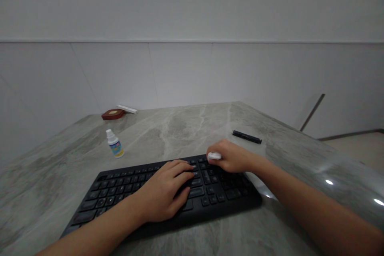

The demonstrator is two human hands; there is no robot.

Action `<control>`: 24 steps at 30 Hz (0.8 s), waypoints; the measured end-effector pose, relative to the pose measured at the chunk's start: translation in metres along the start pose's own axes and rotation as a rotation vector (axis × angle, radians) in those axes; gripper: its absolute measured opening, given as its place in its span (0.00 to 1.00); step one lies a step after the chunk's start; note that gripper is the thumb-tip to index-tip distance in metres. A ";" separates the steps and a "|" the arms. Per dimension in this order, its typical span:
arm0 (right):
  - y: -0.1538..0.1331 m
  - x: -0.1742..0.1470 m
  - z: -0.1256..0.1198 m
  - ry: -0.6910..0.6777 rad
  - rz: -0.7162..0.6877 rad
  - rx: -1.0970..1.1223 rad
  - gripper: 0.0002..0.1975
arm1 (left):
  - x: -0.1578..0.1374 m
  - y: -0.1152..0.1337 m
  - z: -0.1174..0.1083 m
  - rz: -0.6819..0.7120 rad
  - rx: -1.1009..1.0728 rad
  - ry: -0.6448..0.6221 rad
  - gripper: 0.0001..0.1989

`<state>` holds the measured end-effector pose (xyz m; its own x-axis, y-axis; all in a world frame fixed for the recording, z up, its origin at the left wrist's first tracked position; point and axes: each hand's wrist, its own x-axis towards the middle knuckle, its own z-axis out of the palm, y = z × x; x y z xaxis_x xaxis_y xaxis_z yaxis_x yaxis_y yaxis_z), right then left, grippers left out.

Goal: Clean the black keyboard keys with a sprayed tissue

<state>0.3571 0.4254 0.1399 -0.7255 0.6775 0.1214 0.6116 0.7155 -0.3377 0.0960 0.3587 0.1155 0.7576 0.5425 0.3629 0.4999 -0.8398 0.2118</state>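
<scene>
A black keyboard (196,196) lies at a slant on the grey marbled table. My left hand (163,190) rests palm down over its middle, fingers spread across the keys and holding nothing. Over the upper right part of the keyboard, my right hand (229,156) is closed around a small white object (214,155). Only one end of that object shows between thumb and fingers, so its kind is unclear. Some keys beneath both hands are hidden.
Behind the keyboard, a white bottle (115,145) with a blue and yellow label stands at left. A black pen (246,137) lies beyond my right hand. A reddish-brown case (113,114) and a white strip (127,109) are at the table's back left, near the wall (183,72).
</scene>
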 end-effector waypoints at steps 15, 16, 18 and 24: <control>-0.009 0.002 0.003 0.001 -0.011 0.003 0.05 | -0.001 0.000 0.000 -0.006 0.015 -0.019 0.17; -0.009 0.002 0.004 0.021 -0.018 -0.003 0.05 | -0.001 0.000 0.000 -0.005 0.017 -0.018 0.17; -0.010 0.003 0.005 0.013 -0.030 -0.006 0.05 | 0.000 0.000 -0.001 -0.002 0.021 -0.017 0.17; -0.004 0.001 0.001 0.019 0.088 -0.120 0.05 | 0.001 0.001 -0.002 -0.004 0.019 -0.014 0.17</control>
<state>0.3542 0.4232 0.1405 -0.6622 0.7406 0.1142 0.7067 0.6678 -0.2336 0.0965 0.3585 0.1176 0.7612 0.5461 0.3497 0.5105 -0.8372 0.1962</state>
